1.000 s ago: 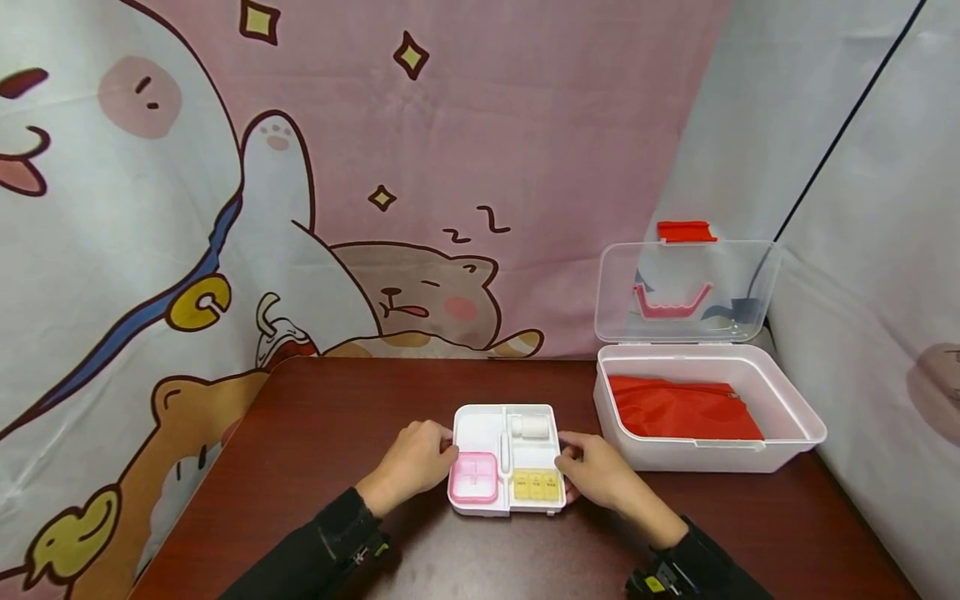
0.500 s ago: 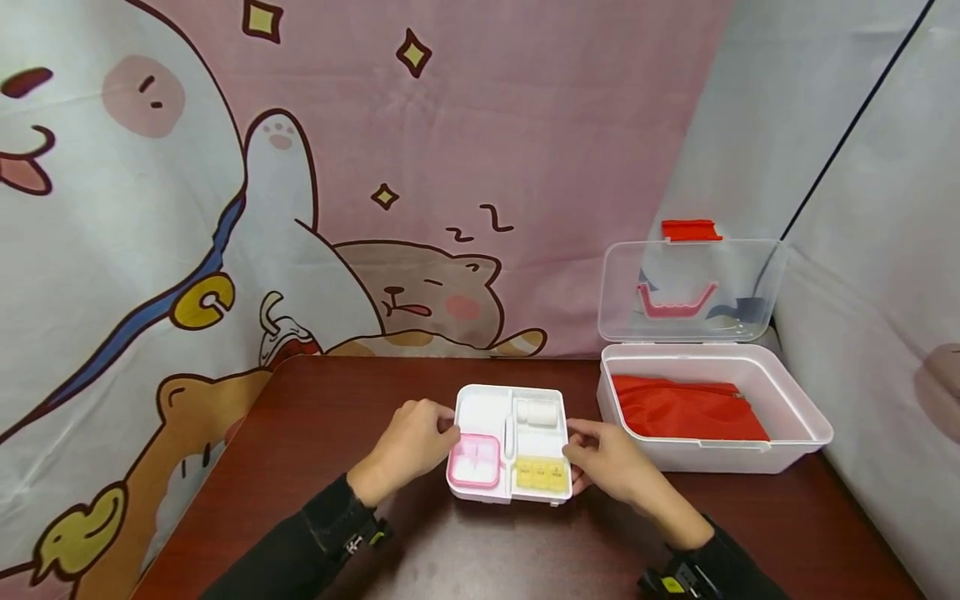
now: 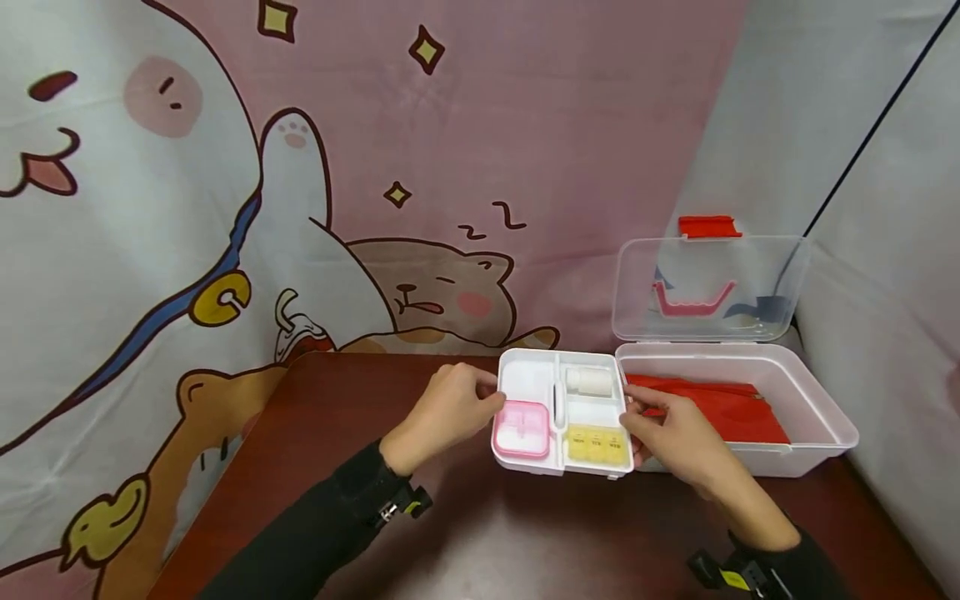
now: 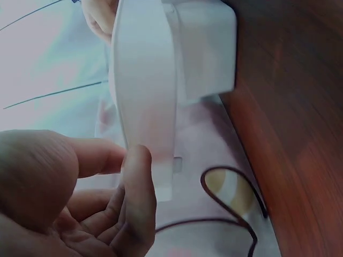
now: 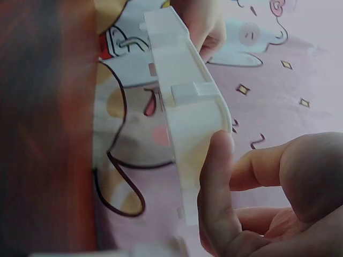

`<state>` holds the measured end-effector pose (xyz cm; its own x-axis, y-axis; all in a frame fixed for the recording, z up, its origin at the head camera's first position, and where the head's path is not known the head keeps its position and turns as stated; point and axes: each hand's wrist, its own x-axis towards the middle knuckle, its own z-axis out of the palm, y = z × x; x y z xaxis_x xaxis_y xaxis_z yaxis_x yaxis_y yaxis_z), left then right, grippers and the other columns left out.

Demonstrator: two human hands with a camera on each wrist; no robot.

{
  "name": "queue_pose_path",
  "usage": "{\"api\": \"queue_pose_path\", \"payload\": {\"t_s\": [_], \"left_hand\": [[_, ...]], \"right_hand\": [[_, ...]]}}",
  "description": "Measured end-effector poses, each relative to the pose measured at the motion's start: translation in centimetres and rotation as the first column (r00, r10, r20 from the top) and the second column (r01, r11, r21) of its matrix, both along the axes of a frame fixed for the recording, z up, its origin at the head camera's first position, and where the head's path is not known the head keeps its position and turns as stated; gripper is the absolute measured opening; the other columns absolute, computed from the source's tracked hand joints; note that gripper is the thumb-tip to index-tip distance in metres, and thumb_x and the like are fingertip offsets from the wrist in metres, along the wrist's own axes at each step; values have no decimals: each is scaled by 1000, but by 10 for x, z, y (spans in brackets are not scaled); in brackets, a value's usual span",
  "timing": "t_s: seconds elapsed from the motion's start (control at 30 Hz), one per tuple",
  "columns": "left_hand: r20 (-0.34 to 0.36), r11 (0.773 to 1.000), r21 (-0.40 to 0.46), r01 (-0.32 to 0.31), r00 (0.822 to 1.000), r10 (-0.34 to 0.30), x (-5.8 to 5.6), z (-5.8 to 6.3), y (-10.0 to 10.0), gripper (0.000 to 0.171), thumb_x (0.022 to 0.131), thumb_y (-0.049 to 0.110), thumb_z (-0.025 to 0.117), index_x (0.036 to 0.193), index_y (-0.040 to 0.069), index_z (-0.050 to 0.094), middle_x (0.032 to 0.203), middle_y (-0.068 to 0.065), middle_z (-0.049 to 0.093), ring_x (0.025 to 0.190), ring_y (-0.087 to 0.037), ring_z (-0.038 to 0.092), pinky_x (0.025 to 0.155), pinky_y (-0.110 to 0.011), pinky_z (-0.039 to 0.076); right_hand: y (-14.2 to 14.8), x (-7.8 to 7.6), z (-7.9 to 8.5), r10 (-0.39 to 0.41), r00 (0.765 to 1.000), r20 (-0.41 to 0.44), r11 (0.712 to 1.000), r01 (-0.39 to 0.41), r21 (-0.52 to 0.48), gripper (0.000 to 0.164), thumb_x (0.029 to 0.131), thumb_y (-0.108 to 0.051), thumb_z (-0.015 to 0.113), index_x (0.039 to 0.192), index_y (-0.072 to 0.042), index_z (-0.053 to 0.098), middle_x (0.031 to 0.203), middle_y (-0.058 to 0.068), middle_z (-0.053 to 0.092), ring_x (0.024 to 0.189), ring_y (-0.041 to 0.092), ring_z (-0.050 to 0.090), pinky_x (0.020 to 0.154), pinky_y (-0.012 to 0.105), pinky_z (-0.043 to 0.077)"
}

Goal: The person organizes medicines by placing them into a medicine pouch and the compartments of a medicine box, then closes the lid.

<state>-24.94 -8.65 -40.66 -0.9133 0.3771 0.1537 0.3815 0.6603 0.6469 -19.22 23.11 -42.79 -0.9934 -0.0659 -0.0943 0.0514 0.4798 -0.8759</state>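
Observation:
Both hands hold a white compartment case [image 3: 528, 372] up off the table, one at each side, in the head view. My left hand [image 3: 447, 417] pinches its left edge; thumb and fingers show on its wall in the left wrist view. My right hand [image 3: 682, 442] pinches the right edge, with the case [image 5: 187, 67] seen side-on in the right wrist view. Inside the case are a pink-framed small box [image 3: 522, 431], a yellow pill box [image 3: 597, 446] with several lids, and a white roll [image 3: 590, 382]. The case overlaps the storage box's left front in the head view.
A white storage box [image 3: 821, 457] stands at the right of the brown table [image 3: 337, 408], its clear lid [image 3: 780, 267] raised and a red latch [image 3: 708, 227] on top. In it lies a red zipped pouch [image 3: 742, 418]. A printed cloth [image 3: 600, 108] hangs behind.
Both hands have lifted the case from the table and moved it away from the person and to the right, toward the storage box. The case has tilted slightly; its contents stay in place.

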Motion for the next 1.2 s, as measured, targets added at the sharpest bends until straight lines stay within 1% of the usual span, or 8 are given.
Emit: {"api": "queue_pose_path", "payload": {"t_s": [0.1, 0.23, 0.37, 0.57, 0.73, 0.87, 1.07, 1.2], "left_hand": [[52, 997, 57, 51, 997, -54, -5, 3, 18, 20, 104, 20, 70, 109, 10, 86, 67, 5, 67, 56, -9, 57, 51, -25, 41], [111, 990, 116, 83, 989, -96, -11, 6, 38, 25, 106, 19, 67, 119, 9, 85, 72, 1, 74, 61, -11, 67, 55, -26, 51], [129, 980, 144, 139, 979, -157, -14, 9, 58, 25, 107, 18, 62, 117, 9, 84, 76, -6, 77, 62, -9, 68, 57, -25, 54], [146, 964, 189, 188, 965, -217, -16, 15, 90, 24, 109, 17, 58, 113, 9, 80, 73, 0, 69, 61, -10, 65, 56, -23, 52], [184, 950, 252, 183, 955, -233, -23, 15, 114, 19, 106, 15, 64, 111, 6, 79, 80, -8, 74, 68, -20, 75, 59, -23, 57], [188, 942, 269, 201, 948, -256, -29, 10, 131, 15, 104, 15, 66, 107, 7, 79, 86, -13, 78, 75, -25, 80, 59, -20, 55], [167, 940, 238, 243, 944, -286, -31, 3, 147, 20, 104, 17, 62, 87, 13, 70, 72, 4, 70, 66, -7, 71, 59, -19, 48], [175, 940, 245, 236, 943, -282, -32, 0, 155, 14, 103, 19, 65, 94, 11, 73, 73, 8, 69, 65, 0, 66, 60, -19, 49]], "right_hand": [[21, 0, 10, -27, 999, -26, 995, 29, 99, 61, 108, -19, 66, 161, 6, 49, 111, 18, 75, 72, 22, 71, 63, 34, 64], [42, -4, 18, -48, 997, -61, 980, 59, 189, 59, 109, -21, 63, 161, 6, 50, 112, 21, 75, 75, 21, 70, 61, 33, 62], [65, -11, 22, -65, 994, -92, 959, 88, 270, 59, 111, -22, 59, 161, 7, 49, 119, 26, 71, 78, 17, 68, 59, 30, 58], [100, -19, 32, -81, 993, -84, 917, 107, 384, 61, 114, -29, 52, 163, 7, 45, 137, 38, 63, 99, 31, 67, 64, 26, 57], [126, -25, 37, -79, 995, -55, 909, 95, 405, 62, 116, -30, 48, 165, 7, 42, 143, 42, 54, 109, 40, 60, 68, 24, 54], [144, -28, 36, -95, 995, -1, 916, 88, 392, 64, 116, -33, 44, 166, 7, 38, 145, 44, 50, 104, 35, 63, 68, 27, 57], [163, -32, 33, -111, 993, 52, 918, 82, 389, 69, 117, -37, 42, 168, 7, 31, 145, 48, 48, 93, 27, 66, 67, 31, 59], [173, -34, 31, -126, 990, 62, 916, 92, 390, 70, 117, -38, 42, 169, 7, 30, 142, 47, 52, 91, 26, 66, 66, 33, 58]]}}
